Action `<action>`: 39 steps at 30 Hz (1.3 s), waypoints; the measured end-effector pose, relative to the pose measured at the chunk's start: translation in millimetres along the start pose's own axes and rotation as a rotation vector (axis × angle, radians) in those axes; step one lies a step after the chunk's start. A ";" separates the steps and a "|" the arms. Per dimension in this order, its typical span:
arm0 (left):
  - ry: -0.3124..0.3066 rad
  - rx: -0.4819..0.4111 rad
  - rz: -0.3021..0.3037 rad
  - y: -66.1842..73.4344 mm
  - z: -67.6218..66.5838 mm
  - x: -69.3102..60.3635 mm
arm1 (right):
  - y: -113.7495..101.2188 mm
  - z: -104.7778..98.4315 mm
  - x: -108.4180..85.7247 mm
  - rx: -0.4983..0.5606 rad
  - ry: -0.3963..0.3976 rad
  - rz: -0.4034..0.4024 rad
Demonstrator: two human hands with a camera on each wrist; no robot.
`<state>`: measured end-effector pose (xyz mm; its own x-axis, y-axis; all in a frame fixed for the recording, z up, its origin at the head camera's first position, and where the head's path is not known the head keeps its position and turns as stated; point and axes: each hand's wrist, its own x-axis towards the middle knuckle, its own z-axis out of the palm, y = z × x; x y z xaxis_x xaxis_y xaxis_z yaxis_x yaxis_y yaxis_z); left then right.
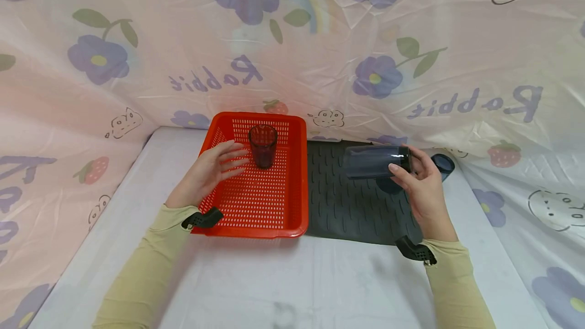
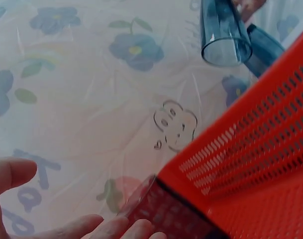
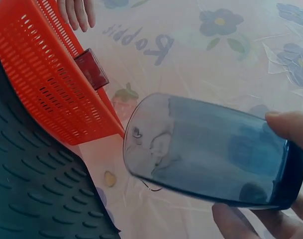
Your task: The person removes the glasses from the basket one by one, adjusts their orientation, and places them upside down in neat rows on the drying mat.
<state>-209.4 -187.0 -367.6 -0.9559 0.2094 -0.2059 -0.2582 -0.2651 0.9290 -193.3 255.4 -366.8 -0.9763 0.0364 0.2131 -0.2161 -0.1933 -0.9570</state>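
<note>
My right hand (image 1: 422, 182) grips a blue-tinted drinking glass (image 1: 375, 162) near its thick base, thumb on one side and fingers on the other. The glass is tipped on its side above the dark ridged mat (image 1: 338, 207), its mouth toward the left; in the right wrist view the glass (image 3: 211, 149) looks see-through. Over the left part of the red basket (image 1: 299, 182), my left hand (image 1: 207, 174) has its fingers spread and holds nothing. Another tinted glass (image 1: 263, 149) stands upright inside the basket, near its back, just right of the left fingertips.
Behind my right hand, another blue glass (image 1: 442, 165) is partly hidden. A dark blue shape, perhaps another glass (image 1: 389, 186), shows below the held one. Basket and mat lie side by side on a white table (image 1: 292, 283), with a flower-printed curtain (image 1: 311, 55) behind.
</note>
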 end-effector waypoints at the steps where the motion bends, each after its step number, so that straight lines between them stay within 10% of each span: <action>1: 0.007 0.013 -0.007 1.0 -1.8 1.2 | 0.1 -0.3 -0.1 -0.013 0.006 -0.005; 39: 0.047 0.080 -0.084 21.3 -21.6 53.6 | 28.3 6.9 13.9 -0.652 0.222 -0.098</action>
<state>-269.1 -201.7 -365.5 -0.9375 0.1825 -0.2962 -0.3271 -0.1721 0.9292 -213.0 243.6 -389.5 -0.9153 0.2367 0.3260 -0.1952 0.4474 -0.8728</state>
